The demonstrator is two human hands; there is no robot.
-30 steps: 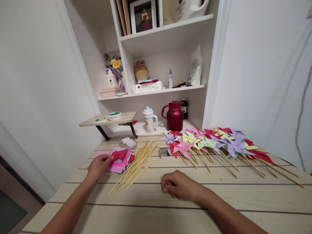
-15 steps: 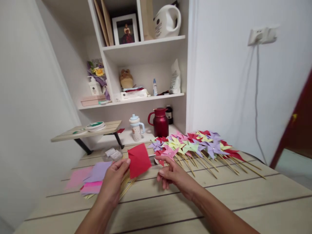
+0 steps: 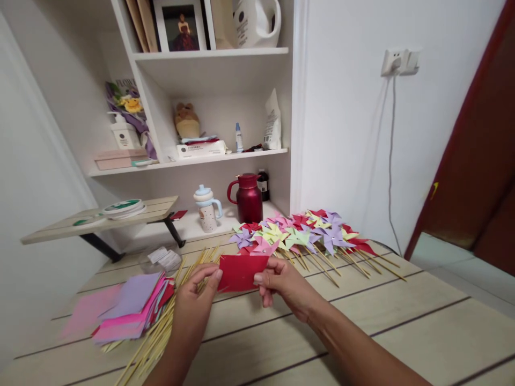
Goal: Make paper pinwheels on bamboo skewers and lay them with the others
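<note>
A sheet of red paper (image 3: 243, 272) is held up above the table between both hands. My left hand (image 3: 198, 300) pinches its left edge between thumb and fingers. At the right edge, my right hand (image 3: 284, 281) is closed on the paper, thumb in front. Behind the sheet lie several paper pinwheels (image 3: 300, 233) on sticks, in pink, red, yellow, green and purple. Left of my left hand is a stack of coloured paper sheets (image 3: 131, 305), purple on top. Thin wooden sticks (image 3: 161, 327) lie in a bundle between that stack and my left forearm.
A small raised stand (image 3: 156, 206) carries rolls of tape (image 3: 124, 208). Near it sits a clear container with white packets (image 3: 164, 258). Behind stand a baby bottle (image 3: 207, 210) and a red jug (image 3: 248, 198), below white shelves (image 3: 225, 102).
My right hand has come to the paper and now grips its right edge. The sheet has tilted so it looks flatter. The view has shifted to the right.
</note>
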